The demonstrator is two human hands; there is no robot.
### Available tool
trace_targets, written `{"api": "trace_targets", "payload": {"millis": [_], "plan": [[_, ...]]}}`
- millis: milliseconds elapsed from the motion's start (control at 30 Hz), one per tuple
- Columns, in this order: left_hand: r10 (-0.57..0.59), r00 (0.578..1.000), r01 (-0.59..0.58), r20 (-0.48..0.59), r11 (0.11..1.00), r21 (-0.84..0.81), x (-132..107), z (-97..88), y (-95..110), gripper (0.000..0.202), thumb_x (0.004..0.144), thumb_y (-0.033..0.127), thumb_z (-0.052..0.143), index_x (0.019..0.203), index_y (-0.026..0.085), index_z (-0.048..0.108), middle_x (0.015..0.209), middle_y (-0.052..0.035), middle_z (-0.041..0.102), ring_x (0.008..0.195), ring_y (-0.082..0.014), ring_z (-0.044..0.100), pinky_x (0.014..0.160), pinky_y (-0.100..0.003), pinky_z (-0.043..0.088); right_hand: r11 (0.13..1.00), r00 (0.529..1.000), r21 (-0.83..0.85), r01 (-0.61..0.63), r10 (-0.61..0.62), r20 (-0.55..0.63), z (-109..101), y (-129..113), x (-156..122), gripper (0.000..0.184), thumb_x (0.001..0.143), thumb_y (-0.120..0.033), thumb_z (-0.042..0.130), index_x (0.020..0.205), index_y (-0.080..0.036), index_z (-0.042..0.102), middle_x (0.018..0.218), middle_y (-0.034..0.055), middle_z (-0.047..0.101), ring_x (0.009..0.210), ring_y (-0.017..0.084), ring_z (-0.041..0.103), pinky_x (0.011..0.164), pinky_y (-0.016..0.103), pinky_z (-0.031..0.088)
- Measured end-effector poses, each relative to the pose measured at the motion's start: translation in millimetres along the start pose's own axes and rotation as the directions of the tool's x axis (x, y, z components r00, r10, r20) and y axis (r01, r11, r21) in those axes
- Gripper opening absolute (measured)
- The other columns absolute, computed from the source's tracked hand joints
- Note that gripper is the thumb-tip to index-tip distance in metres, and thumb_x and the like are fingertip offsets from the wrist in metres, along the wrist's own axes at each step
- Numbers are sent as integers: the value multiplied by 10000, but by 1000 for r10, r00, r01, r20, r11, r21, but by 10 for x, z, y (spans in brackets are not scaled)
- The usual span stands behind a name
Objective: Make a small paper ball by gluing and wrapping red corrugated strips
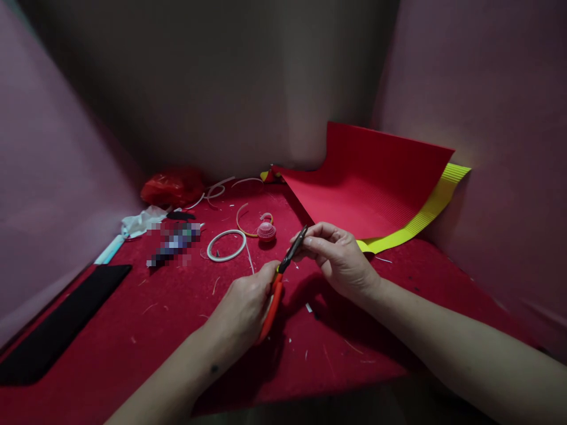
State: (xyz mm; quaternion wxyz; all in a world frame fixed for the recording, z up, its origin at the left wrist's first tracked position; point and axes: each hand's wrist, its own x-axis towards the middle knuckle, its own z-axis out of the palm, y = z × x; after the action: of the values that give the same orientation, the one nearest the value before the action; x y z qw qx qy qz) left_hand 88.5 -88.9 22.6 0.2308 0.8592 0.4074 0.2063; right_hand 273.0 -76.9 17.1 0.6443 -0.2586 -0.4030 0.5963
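My left hand (243, 307) is wrapped round a pair of pliers (271, 313) with orange-red handles and dark, slender jaws. The jaws point up and away, and their tip reaches the fingers of my right hand (341, 260). Thumb and fingers of that hand are pinched together beside the tip; what they hold is too small or hidden to name. Just beyond the pliers sits a small round red-and-white ball-like piece (266, 231). To its left a white ring (245, 242) lies flat.
Red and yellow corrugated sheets (372, 183) curl up at the back right. A red plastic bag (172, 186), white strips (215, 192) and a pale crumpled cloth (144, 221) lie at the back left. A black flat strip (66, 321) lies left. Scraps dot the red cloth (177, 336).
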Motion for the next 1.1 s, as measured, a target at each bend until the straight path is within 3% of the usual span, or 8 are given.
{"api": "trace_targets", "payload": {"millis": [67,167,267,367,500,667,967,1100], "plan": [[-29,999,30,18,999,-35,-6,-16,15,180,867,248,433,960,156,556,546,27,515,448,-122,483,469,-228,373,1000,1000,-3,1,-1,1,-9,3,2,69,696,-183,708,690,-177,640,664,-4,678,615,128,642,665,298,517],[-140,990,133,-8,954,-268,-8,-34,75,241,860,283,460,1058,164,529,589,27,547,457,-122,525,449,-219,405,999,1000,-26,-20,21,5,-11,5,-12,53,706,-195,711,709,-166,667,700,20,697,645,143,660,656,296,511],[-333,942,248,-46,780,-574,10,-52,197,368,813,294,573,1150,176,484,645,35,573,479,-111,560,422,-190,424,997,999,-65,-47,48,14,3,8,-47,50,718,-199,714,722,-159,683,692,25,695,619,136,642,622,279,485],[-422,904,230,-68,614,-755,48,-74,327,436,759,250,668,1146,164,488,719,28,602,506,-88,570,417,-155,420,992,997,-110,-60,65,45,23,7,-93,31,730,-184,710,725,-159,692,636,9,671,565,110,587,581,254,443],[-430,896,149,-112,526,-837,101,-74,377,453,744,203,699,1149,146,503,738,19,619,526,-79,572,436,-145,432,981,991,-168,-99,112,71,46,-4,-144,37,739,-179,704,709,-164,688,587,-13,631,554,98,540,581,245,414],[-393,906,74,-160,517,-853,119,-49,327,503,680,135,742,1126,143,509,776,23,615,578,-81,575,507,-164,468,964,983,-227,-139,162,85,67,13,-185,79,759,-215,691,699,-165,674,578,-17,612,553,97,514,593,256,405],[-358,922,93,-150,579,-810,133,-90,365,444,731,104,680,1134,104,493,721,45,567,543,-44,509,483,-137,424,921,965,-315,-230,256,46,98,17,-201,127,741,-264,681,686,-152,656,575,-20,608,486,70,496,515,222,396],[-351,932,138,-91,576,-806,130,-119,316,408,710,111,687,1072,118,500,700,44,574,512,-45,499,457,-145,405,905,968,-360,-226,249,20,101,1,-185,113,713,-262,672,754,-157,656,625,-8,630,507,89,551,510,226,425]]}}
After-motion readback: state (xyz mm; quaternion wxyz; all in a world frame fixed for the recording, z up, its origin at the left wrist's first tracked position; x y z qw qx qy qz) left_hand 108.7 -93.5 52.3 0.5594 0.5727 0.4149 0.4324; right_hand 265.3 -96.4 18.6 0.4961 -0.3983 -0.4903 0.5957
